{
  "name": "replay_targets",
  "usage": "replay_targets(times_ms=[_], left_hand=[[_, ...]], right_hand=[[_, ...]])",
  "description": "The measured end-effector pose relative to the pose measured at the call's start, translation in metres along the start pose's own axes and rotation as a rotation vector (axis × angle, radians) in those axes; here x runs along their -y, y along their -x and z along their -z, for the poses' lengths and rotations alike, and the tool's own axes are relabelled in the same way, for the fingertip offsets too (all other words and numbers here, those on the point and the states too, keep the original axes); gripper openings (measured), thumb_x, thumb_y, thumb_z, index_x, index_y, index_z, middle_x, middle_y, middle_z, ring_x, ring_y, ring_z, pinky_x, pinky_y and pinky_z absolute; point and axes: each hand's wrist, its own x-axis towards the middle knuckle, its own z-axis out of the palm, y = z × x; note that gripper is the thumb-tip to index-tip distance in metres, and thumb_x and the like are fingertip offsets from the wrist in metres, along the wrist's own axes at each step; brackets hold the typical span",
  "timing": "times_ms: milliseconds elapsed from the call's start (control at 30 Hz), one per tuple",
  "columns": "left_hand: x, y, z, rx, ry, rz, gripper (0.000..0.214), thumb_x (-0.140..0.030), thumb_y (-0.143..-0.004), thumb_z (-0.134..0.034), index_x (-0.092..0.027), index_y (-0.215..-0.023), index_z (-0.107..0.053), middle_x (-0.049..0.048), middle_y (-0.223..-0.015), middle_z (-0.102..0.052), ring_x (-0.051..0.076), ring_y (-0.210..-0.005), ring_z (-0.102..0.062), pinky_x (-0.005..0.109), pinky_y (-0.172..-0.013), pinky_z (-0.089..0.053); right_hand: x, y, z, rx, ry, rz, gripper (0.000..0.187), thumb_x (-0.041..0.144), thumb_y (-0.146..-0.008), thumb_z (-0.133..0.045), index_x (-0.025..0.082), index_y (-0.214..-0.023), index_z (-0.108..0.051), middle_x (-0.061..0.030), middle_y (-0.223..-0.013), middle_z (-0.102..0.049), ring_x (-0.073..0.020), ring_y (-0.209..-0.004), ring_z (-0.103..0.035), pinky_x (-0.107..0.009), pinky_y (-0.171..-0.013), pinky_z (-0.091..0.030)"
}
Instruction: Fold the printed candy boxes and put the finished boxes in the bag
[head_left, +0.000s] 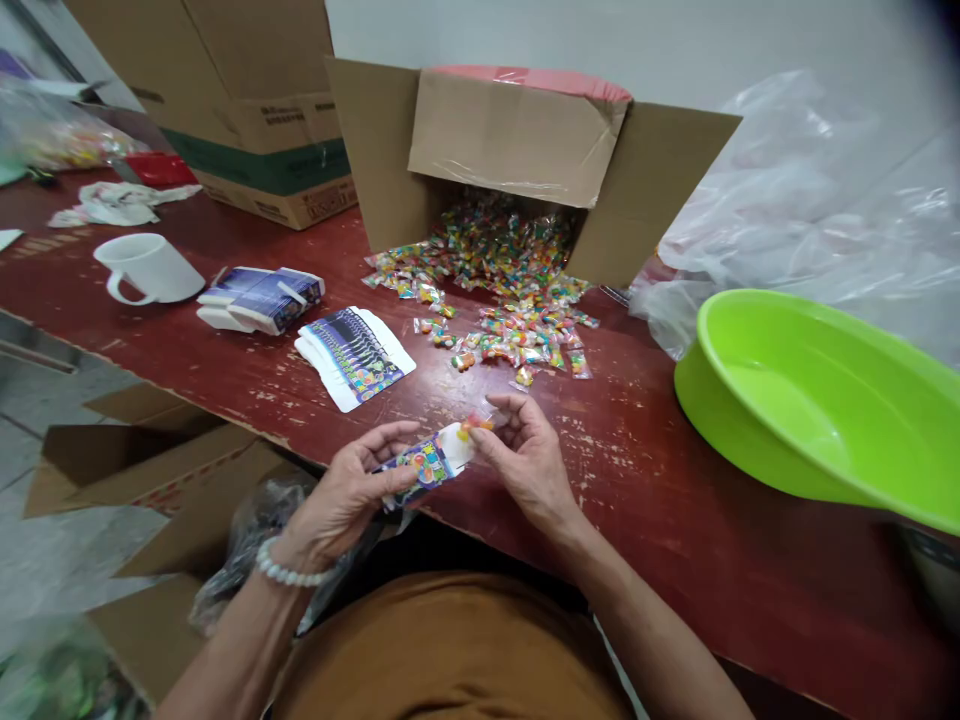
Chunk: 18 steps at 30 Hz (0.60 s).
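Note:
My left hand (349,490) is closed around a small printed candy box (426,466), purple with bright pictures, its white end flap open toward the right. Between the thumb and fingers of my right hand (531,462) is a clear packet of colourful candy (475,424), right at the box's open end. Beyond my hands, many similar candy packets (517,335) spill across the table from a tipped cardboard carton (517,140). A stack of flat printed boxes (356,355) lies to the left, with a few folded boxes (262,298) behind it.
A white mug (154,268) stands at the left on the red table (622,560). The large green basin (810,400) takes up the right side, before clear plastic bags (810,220). Another cardboard box (255,120) is at the back left; open cartons (172,470) sit below the table edge.

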Motion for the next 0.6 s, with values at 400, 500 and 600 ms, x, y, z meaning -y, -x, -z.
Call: replay_targets(times_ms=[400, 500, 600], left_hand=[[0.019, 0.007, -0.032, 0.463, 0.064, 0.099, 0.038, -0.029, -0.078, -0.078, -0.019, -0.108, -0.056, 0.0046, -0.092, -0.07, 0.019, -0.068, -0.073, 0.028, -0.065, -0.057], [0.018, 0.004, -0.034, 0.409, 0.053, 0.039, 0.042, -0.027, -0.077, -0.078, -0.02, -0.111, -0.055, 0.0044, -0.094, -0.07, 0.018, -0.07, -0.072, 0.028, -0.066, -0.057], [0.018, 0.001, -0.035, 0.326, 0.056, -0.019, 0.044, -0.024, -0.075, -0.078, -0.02, -0.113, -0.056, 0.002, -0.09, -0.07, 0.015, -0.065, -0.069, 0.026, -0.062, -0.057]], right_hand=[[0.007, 0.004, 0.003, -0.019, 0.372, 0.236, 0.013, 0.034, -0.084, -0.069, 0.022, -0.088, -0.069, -0.0028, -0.081, -0.067, -0.0181, -0.075, -0.06, -0.032, -0.071, -0.049], [0.007, 0.005, 0.008, 0.051, 0.532, 0.382, 0.01, 0.03, -0.087, -0.066, 0.024, -0.084, -0.073, -0.0065, -0.093, -0.066, -0.023, -0.094, -0.06, -0.04, -0.088, -0.047], [0.008, 0.006, 0.014, 0.199, 0.513, 0.374, 0.018, 0.032, -0.093, -0.059, 0.024, -0.089, -0.076, -0.0081, -0.105, -0.063, -0.023, -0.106, -0.059, -0.039, -0.095, -0.046]])
